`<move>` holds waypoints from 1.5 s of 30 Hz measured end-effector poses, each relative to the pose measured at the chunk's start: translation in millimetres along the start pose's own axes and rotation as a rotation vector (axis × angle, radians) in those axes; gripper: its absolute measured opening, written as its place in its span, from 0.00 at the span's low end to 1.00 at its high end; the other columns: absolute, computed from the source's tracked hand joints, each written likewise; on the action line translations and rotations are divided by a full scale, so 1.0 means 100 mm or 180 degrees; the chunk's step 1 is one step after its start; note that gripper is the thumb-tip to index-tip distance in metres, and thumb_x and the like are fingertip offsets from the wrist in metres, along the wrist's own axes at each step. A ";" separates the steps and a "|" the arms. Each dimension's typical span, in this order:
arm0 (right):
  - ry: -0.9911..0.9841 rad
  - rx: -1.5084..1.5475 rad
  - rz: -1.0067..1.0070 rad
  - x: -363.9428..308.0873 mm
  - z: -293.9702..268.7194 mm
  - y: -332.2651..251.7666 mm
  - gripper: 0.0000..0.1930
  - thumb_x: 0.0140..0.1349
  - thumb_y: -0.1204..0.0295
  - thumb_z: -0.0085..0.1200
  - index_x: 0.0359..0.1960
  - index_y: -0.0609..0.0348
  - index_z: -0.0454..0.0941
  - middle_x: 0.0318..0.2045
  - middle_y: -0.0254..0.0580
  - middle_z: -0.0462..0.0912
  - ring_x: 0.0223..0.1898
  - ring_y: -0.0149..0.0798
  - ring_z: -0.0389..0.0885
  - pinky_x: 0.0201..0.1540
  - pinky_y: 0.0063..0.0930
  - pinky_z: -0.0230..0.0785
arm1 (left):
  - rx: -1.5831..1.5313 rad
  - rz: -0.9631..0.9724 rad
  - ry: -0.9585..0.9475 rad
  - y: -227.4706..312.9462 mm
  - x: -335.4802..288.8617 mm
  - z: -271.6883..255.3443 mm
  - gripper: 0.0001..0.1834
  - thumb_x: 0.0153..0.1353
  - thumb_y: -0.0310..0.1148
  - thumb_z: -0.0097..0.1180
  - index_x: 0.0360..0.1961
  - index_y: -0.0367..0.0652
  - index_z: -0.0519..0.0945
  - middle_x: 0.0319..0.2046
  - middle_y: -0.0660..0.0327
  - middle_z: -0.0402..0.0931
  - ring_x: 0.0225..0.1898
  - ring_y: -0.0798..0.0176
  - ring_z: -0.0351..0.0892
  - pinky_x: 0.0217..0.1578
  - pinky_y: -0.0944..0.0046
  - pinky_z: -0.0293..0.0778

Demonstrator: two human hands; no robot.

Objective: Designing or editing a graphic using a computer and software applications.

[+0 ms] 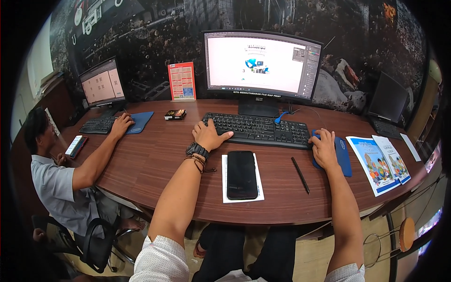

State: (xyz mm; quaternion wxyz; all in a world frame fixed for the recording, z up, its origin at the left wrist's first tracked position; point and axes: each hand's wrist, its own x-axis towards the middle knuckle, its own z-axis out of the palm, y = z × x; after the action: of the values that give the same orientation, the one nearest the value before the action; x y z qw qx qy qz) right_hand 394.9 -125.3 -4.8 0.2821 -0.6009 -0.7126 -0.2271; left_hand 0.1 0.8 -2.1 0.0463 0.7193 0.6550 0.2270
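Observation:
My left hand (209, 135) rests on the left end of a black keyboard (263, 129), fingers spread over the keys; a black watch and bead bracelets circle that wrist. Over a mouse at the top of a blue mouse pad (343, 157), right of the keyboard, my right hand (323, 149) is curled; the mouse itself is mostly hidden. Behind the keyboard stands a curved monitor (262, 63) showing a mostly white design page. A black phone (242, 174) lies face up on a white sheet near the desk's front edge, between my forearms.
A black pen (300, 175) lies right of the phone. Illustrated booklets (379, 163) sit at the right. A small dark box (175, 114) and an orange stand-up card (182, 81) are at the back. At the left, a co-worker's hand (121, 125) holds a mouse beside a second monitor (101, 86).

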 end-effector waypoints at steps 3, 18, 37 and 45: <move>0.0019 -0.0014 0.0005 0.00 -0.01 0.05 0.09 0.57 0.78 0.51 0.38 0.53 0.80 0.51 0.46 0.72 0.61 0.52 0.66 0.69 0.61 0.48 | 0.0019 0.0005 0.0000 0.00 0.00 0.00 0.59 0.48 0.73 0.60 0.67 0.34 0.62 0.61 0.33 0.60 0.65 0.32 0.56 0.66 0.42 0.51; 0.0004 0.0526 0.1696 -0.09 0.01 0.26 0.19 0.57 0.62 0.59 0.49 0.55 0.81 0.54 0.47 0.73 0.56 0.53 0.74 0.57 0.42 0.68 | 0.0065 0.0025 -0.0011 0.00 -0.01 -0.01 0.58 0.48 0.73 0.59 0.66 0.33 0.64 0.60 0.34 0.60 0.64 0.33 0.57 0.65 0.41 0.51; -0.0041 0.0594 0.1750 -0.09 0.01 0.28 0.18 0.57 0.64 0.59 0.49 0.55 0.80 0.54 0.47 0.72 0.56 0.52 0.74 0.57 0.42 0.67 | 0.0089 0.0066 0.0063 0.00 0.00 0.03 0.56 0.49 0.73 0.59 0.64 0.33 0.67 0.59 0.34 0.61 0.63 0.32 0.58 0.65 0.41 0.52; -0.0034 0.0584 0.1753 -0.10 0.01 0.28 0.18 0.57 0.64 0.59 0.49 0.54 0.80 0.53 0.47 0.72 0.55 0.52 0.74 0.57 0.42 0.68 | 0.0117 0.0067 0.0056 0.00 -0.01 0.01 0.56 0.49 0.73 0.58 0.63 0.33 0.67 0.59 0.34 0.62 0.63 0.33 0.58 0.65 0.42 0.53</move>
State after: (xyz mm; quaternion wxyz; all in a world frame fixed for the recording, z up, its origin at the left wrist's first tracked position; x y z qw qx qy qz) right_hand 423.4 -127.0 -13.1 0.3825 -0.7449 -0.5417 -0.0733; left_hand 0.8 -0.1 -3.3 0.0249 0.7248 0.6518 0.2217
